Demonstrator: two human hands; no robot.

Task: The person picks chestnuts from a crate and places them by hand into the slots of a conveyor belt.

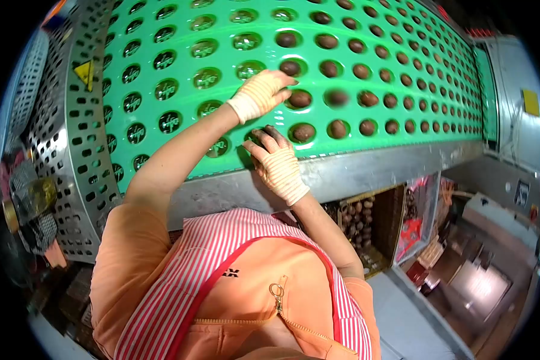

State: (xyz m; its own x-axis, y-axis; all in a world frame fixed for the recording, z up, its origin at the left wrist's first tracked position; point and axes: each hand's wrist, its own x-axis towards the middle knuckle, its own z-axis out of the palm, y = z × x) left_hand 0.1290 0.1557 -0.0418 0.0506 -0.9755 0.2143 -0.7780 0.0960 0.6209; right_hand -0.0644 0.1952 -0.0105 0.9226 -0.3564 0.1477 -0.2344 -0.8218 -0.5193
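Observation:
My left hand (262,94), in a striped glove with bare fingertips, is over the green tray belt (309,55). Its thumb and fingers are apart beside the brown round pieces (300,99), and nothing shows between them. Nearer the belt's front edge is my right hand (276,161), gloved alike, its dark-smudged fingers spread and bent over a cup they partly hide. I see no piece in it. Right of it, a brown piece (303,132) sits in a cup. One piece (336,98) looks blurred. Cups (166,89) on the left show shiny bottoms with raised marks.
A metal rail (354,165) runs along the belt's front. Perforated metal guarding (81,150) with a yellow warning sign (84,74) stands left. Below the rail at right is a box (387,225) holding many brown pieces. A grey machine housing (522,114) is at far right.

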